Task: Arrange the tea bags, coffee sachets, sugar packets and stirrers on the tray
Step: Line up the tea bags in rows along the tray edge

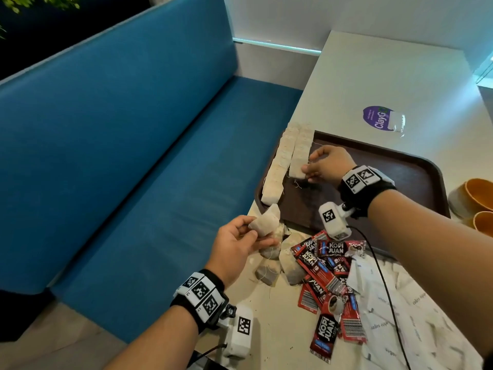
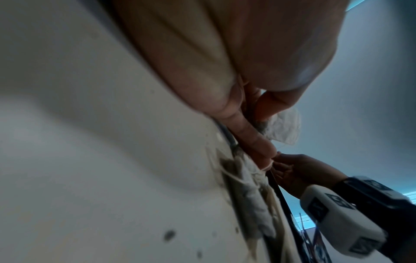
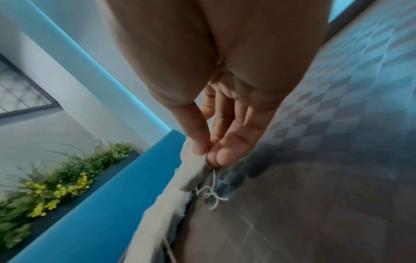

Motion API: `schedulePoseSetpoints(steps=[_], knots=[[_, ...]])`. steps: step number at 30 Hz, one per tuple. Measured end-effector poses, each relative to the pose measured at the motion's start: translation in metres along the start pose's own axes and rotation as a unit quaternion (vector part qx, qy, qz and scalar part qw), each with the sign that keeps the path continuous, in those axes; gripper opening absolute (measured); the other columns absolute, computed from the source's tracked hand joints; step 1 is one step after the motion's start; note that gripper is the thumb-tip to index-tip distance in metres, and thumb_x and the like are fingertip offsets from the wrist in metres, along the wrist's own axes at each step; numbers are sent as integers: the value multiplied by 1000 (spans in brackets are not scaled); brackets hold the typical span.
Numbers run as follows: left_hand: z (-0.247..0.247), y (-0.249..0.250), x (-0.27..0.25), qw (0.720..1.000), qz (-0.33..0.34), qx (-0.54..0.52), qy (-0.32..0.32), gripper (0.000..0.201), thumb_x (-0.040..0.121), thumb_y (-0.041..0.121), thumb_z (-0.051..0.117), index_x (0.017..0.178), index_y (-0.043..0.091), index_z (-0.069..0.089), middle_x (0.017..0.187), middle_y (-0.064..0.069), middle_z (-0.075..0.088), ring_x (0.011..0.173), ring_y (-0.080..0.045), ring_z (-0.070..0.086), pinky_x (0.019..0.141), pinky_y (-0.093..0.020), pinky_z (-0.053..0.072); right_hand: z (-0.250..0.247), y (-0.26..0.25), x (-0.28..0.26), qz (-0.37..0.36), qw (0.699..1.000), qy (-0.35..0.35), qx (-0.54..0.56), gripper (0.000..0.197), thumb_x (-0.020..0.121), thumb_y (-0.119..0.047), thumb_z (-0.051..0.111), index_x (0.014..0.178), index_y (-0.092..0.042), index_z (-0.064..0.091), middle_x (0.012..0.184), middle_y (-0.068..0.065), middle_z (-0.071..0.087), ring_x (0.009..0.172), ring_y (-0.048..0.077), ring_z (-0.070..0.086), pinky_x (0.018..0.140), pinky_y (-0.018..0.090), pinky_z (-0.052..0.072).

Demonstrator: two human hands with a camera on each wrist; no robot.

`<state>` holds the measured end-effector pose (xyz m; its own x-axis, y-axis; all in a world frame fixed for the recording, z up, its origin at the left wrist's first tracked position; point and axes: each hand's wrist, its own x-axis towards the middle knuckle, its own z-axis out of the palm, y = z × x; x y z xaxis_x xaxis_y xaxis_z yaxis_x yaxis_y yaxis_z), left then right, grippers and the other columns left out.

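A brown tray lies on the white table. Two rows of tea bags run along its left side. My right hand pinches the nearest tea bag of the inner row; in the right wrist view my thumb and fingers meet on this tea bag, with its string hanging loose. My left hand holds a single tea bag just off the tray's front left corner; the same tea bag shows in the left wrist view. Below it lie loose tea bags, red and black coffee sachets and white sugar packets.
A blue cushioned bench runs along the table's left edge. Orange bowls stand to the right of the tray. A purple sticker is stuck to the table beyond the tray. A black cable crosses the packets.
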<state>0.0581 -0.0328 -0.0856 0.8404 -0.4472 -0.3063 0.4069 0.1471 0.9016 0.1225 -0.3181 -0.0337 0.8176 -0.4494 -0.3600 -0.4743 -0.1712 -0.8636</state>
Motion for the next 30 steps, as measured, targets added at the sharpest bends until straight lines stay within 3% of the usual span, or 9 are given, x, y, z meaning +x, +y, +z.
schedulePoseSetpoints(steps=[4,8,12,15,18,21,26,30], knots=[[1,1,-1,1000,1,11,0,27,102,-14,41,111,-1,63,103,-24,75,92,-40,76,84,-36,63,6,3,11,-19,999,26,-22,24,84,9,75,90,-6,57,74,15,64,60,23,66,56,32,62],[0,0,0,1000,4,14,-4,28,102,-14,41,110,0,64,101,-22,75,93,-41,76,86,-38,62,7,2,16,-42,995,39,-84,16,84,0,80,92,-4,67,80,13,65,63,23,65,57,32,63],[-1,-1,0,1000,4,21,-2,28,102,-13,41,110,1,64,106,-24,74,94,-42,76,87,-40,62,5,1,17,-50,983,32,-172,21,78,-15,88,94,-18,75,91,4,70,77,21,71,61,31,63],[-2,-2,0,1000,2,26,-2,27,102,-12,42,112,1,64,108,-24,73,95,-42,76,90,-42,61,7,2,20,-58,975,43,-208,23,75,-21,91,90,-26,74,98,2,70,82,20,71,70,37,65],[-2,-3,1,1000,0,30,-2,26,103,-11,42,112,1,64,108,-25,73,96,-42,75,91,-44,61,7,2,25,-55,977,74,-193,22,72,-21,91,84,-24,72,95,2,73,84,20,73,79,43,64],[-2,-2,1,1000,-2,31,-2,26,103,-11,43,112,1,64,109,-25,73,96,-41,75,92,-44,61,7,3,28,-50,977,92,-185,23,71,-18,90,83,-21,70,91,1,74,86,21,73,85,43,62],[-2,-1,0,1000,-1,29,-3,25,103,-11,43,112,0,63,106,-23,74,95,-41,76,90,-42,62,7,3,26,-70,973,76,-205,22,75,-11,85,87,-22,70,93,1,73,87,21,72,85,37,61],[-1,0,0,999,-3,32,-2,26,103,-11,43,111,3,64,105,-21,75,95,-40,76,90,-43,61,3,3,25,-71,975,78,-197,22,76,-7,82,88,-22,70,90,0,73,89,20,71,88,40,61]])
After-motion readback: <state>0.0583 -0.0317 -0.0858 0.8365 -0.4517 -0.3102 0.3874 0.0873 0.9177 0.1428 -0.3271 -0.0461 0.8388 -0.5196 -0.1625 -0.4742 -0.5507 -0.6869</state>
